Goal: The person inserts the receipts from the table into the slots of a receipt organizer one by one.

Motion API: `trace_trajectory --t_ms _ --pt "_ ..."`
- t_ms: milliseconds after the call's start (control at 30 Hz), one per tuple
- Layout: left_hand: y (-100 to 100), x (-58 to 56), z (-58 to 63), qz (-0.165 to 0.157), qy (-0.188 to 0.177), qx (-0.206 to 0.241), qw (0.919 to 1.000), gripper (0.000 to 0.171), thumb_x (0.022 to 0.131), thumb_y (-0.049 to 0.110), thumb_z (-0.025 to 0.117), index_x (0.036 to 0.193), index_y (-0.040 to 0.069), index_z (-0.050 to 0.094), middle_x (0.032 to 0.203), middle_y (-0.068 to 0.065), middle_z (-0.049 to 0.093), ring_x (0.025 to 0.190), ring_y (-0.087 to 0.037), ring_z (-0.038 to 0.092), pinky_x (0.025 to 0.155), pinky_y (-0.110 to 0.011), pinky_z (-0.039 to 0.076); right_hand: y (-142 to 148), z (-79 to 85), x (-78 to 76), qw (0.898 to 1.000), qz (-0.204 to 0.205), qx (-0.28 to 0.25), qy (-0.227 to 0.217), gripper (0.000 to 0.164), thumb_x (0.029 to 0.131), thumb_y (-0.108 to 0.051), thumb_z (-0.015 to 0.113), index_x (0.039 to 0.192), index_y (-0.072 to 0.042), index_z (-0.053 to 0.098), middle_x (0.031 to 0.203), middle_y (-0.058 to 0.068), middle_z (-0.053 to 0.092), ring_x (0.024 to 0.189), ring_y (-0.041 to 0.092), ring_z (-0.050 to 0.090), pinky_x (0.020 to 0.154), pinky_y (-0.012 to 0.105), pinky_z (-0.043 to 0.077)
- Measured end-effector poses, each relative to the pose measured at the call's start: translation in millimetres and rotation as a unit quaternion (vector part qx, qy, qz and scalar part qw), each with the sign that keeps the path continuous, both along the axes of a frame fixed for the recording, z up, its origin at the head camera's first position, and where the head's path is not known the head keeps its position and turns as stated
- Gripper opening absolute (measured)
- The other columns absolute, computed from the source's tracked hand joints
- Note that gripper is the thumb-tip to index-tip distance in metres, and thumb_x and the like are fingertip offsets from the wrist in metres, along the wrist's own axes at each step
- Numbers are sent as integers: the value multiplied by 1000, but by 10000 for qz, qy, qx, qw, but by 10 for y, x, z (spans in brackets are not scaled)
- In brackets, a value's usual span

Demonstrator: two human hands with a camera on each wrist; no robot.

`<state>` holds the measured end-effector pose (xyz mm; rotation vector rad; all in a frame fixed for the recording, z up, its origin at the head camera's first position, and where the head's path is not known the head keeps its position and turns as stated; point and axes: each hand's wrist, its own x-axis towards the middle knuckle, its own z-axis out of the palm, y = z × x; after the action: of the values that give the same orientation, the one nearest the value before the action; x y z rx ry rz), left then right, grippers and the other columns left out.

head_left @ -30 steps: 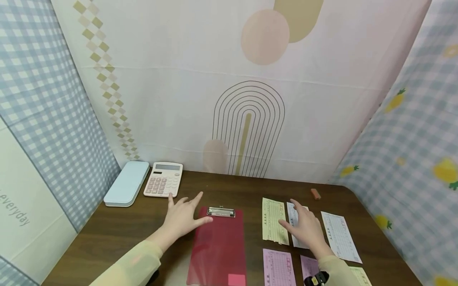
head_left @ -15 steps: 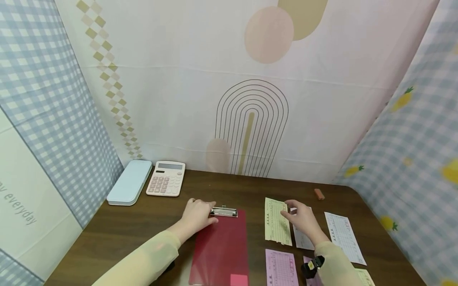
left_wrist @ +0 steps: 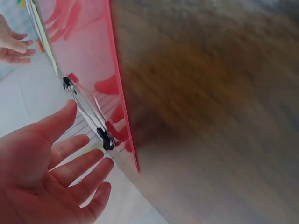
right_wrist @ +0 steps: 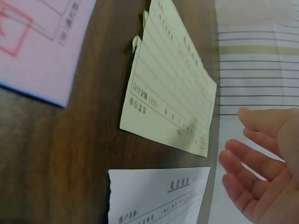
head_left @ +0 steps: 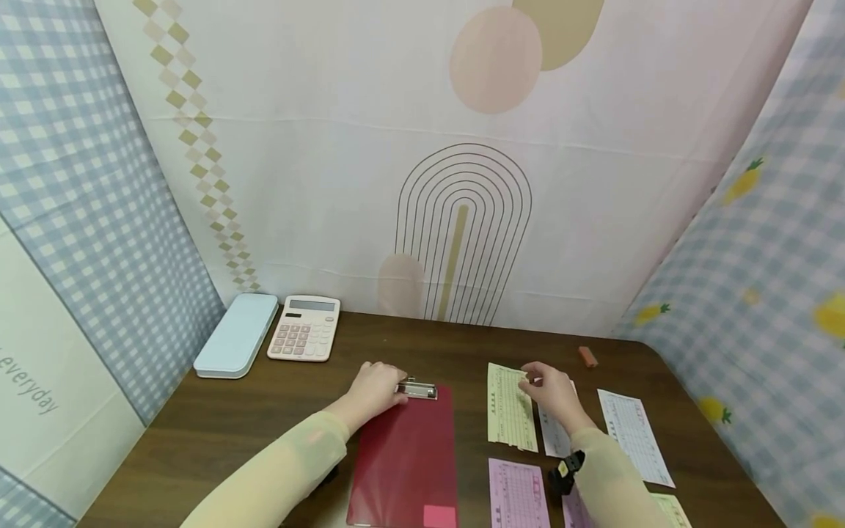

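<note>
A red clipboard (head_left: 405, 458) lies on the dark wooden table, its metal clip (head_left: 422, 391) at the far end. My left hand (head_left: 375, 389) is at the clip's left end, thumb and fingers apart; in the left wrist view the fingers are loosely bent beside the clip, and contact is unclear. Over the top of a white slip (head_left: 553, 434) is my right hand (head_left: 553, 392), its fingertips near the right edge of a yellow-green slip (head_left: 510, 414). Its relaxed fingers hold nothing in the right wrist view, apart from the yellow-green slip (right_wrist: 173, 88).
Another white slip (head_left: 635, 436) lies to the right, and a pink slip (head_left: 518, 491) in front. A small orange block (head_left: 587, 357) is at the back right. A calculator (head_left: 305, 330) and a pale blue case (head_left: 238, 335) stand at the back left.
My left hand has moved right and down to the clip, its spread fingers drawing together. The right hand has shifted slightly left, towards the yellow-green slip, and its fingers have bent more.
</note>
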<state>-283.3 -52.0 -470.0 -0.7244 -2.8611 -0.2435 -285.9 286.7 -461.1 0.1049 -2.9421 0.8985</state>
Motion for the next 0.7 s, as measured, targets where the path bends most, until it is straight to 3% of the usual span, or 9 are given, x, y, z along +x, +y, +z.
trace_trajectory --t_ms 267,500,700 --pt "70 -89 -67 -93 85 17 9999 15 78 32 74 74 17 70 79 1 70 75 -24 62 63 -37 43 -53 -15 -139 9995 307 107 -61 40 87 -11 67 123 3 58 124 24 57 109 40 55 85 50 49" --pt "85 -155 -59 -232 139 -185 9995 25 73 34 77 60 21 60 60 10 60 63 -13 57 62 -33 46 -81 -32 -313 9993 234 185 -228 41 88 -13 66 124 3 57 126 24 55 110 40 55 85 50 49" --pt "167 -149 -28 -288 5 -427 9987 38 75 34 76 54 21 48 55 11 53 58 -9 51 59 -31 43 -78 -93 -445 9939 632 669 -608 43 86 -15 69 123 4 58 126 26 55 112 41 55 85 49 49"
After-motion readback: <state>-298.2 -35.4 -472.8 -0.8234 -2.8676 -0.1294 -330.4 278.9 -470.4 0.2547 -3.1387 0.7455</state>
